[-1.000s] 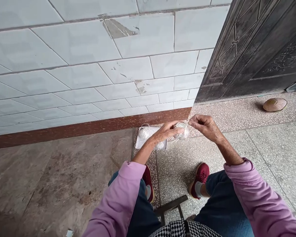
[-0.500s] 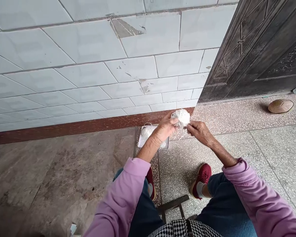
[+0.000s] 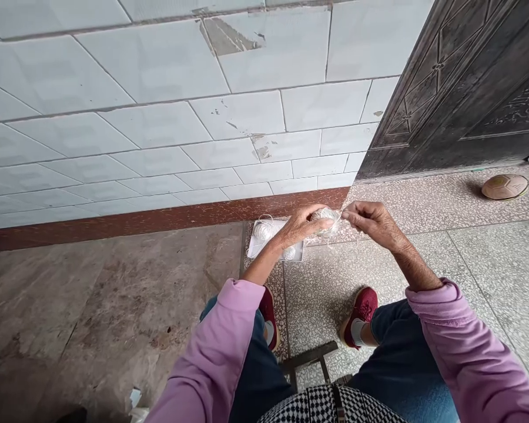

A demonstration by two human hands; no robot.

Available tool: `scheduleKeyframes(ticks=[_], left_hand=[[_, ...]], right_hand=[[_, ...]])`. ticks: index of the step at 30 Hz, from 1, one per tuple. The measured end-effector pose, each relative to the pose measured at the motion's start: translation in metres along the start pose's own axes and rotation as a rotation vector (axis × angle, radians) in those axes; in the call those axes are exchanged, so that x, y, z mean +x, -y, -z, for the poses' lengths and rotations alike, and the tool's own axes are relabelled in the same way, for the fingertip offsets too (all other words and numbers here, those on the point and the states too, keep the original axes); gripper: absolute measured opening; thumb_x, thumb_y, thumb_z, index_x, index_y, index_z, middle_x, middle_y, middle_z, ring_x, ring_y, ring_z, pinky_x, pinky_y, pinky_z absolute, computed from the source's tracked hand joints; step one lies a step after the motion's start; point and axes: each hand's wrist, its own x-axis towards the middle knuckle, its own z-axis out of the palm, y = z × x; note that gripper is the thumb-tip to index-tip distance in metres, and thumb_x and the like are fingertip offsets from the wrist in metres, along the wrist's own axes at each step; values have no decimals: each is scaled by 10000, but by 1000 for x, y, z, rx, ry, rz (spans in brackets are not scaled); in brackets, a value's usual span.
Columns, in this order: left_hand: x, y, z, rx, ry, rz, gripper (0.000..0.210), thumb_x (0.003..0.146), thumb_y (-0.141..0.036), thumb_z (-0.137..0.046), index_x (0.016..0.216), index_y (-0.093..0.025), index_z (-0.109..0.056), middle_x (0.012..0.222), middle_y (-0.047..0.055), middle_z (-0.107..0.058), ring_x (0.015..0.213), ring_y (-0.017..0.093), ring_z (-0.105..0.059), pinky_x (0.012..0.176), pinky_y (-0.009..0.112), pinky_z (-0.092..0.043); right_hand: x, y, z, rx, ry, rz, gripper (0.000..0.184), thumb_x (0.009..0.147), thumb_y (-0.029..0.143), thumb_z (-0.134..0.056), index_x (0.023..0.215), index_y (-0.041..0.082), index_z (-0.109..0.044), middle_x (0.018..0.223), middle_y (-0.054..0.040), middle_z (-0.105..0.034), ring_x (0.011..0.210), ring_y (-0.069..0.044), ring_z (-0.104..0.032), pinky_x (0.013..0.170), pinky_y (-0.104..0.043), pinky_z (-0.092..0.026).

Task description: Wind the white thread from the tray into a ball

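String ball (image 3: 324, 215) lowered, in left grip (image 3: 298, 227), beside right grip (image 3: 374, 225).

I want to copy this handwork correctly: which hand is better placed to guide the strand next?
Probably the right hand: it appears to pinch the white strand beside the ball, while the left hand holds the ball.

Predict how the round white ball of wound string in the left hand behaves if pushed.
The round white ball of wound string would probably roll, given its rounded shape. It likely gives under pressure, being wound from thin string. It may unwind too: the right hand appears to pinch a strand running to it.
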Motion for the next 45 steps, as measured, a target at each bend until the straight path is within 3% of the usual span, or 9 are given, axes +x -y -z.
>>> scheduleKeyframes(ticks=[3,5,11,15,22,30,35,42,45], left_hand=[[0,3,-7,-199,144,110,520,821,-623,-780,1118,-196,-794,939,70,-718,846,209,-652,719,336,-538],[2,5,-10,-345,163,155,559,774,-669,-825,1076,-200,-791,923,67,-707,830,196,-644,700,320,-538],[8,-3,-6,-711,98,76,891,674,-834,-809,1302,-212,-706,1073,145,-712,944,277,-677,649,344,-542],[6,-15,4,-806,-53,66,942,664,-891,-746,1336,-237,-660,1032,127,-688,875,251,-642,572,321,-474],[1,-21,47,-921,-314,-126,831,664,-851,-799,1216,-242,-679,956,90,-661,764,185,-547,580,299,-493],[-11,-22,90,-1064,-560,-340,647,825,-711,-825,1262,-269,-646,1086,96,-715,891,206,-644,728,300,-580],[-24,-27,120,-1140,-717,-489,560,891,-640,-797,1267,-272,-605,1192,93,-725,1033,200,-698,785,260,-595],[-46,-14,163,-987,-846,-391,380,1081,-584,-522,1153,-222,-611,1205,68,-708,1145,134,-701,872,191,-602],[-51,-5,179,-809,-860,-257,474,1000,-677,-614,1140,-228,-552,1255,26,-677,1185,112,-671,862,160,-592]], right_hand=[[1,-2,8,36,-43,-8,578,895,685,-789,658,212,-556,594,46,-449,560,-93,-360,524,-281,-295],[1,-3,9,80,-43,-46,542,887,686,-798,703,214,-604,591,49,-465,540,-89,-347,501,-276,-268],[-2,-8,11,210,-52,-172,518,881,679,-797,759,209,-615,623,41,-538,524,-73,-368,477,-249,-263],[-3,-15,20,208,-22,-231,470,885,635,-807,786,202,-654,659,18,-601,542,-80,-446,484,-246,-293],[-5,-26,44,184,-19,-280,449,839,611,-856,820,185,-713,637,23,-586,505,-70,-402,464,-253,-218],[-1,-47,67,-5,-107,-206,454,852,590,-827,712,188,-669,570,39,-475,511,-82,-352,476,-282,-218],[-11,-72,102,-147,-203,-255,508,808,655,-806,704,177,-670,552,42,-466,514,-85,-365,507,-279,-265],[-41,-103,143,-276,-354,-365,548,714,704,-785,758,161,-725,580,2,-546,544,-117,-448,547,-287,-352],[-53,-114,157,-371,-462,-398,556,739,711,-741,767,155,-734,572,4,-528,541,-124,-427,551,-297,-331]])
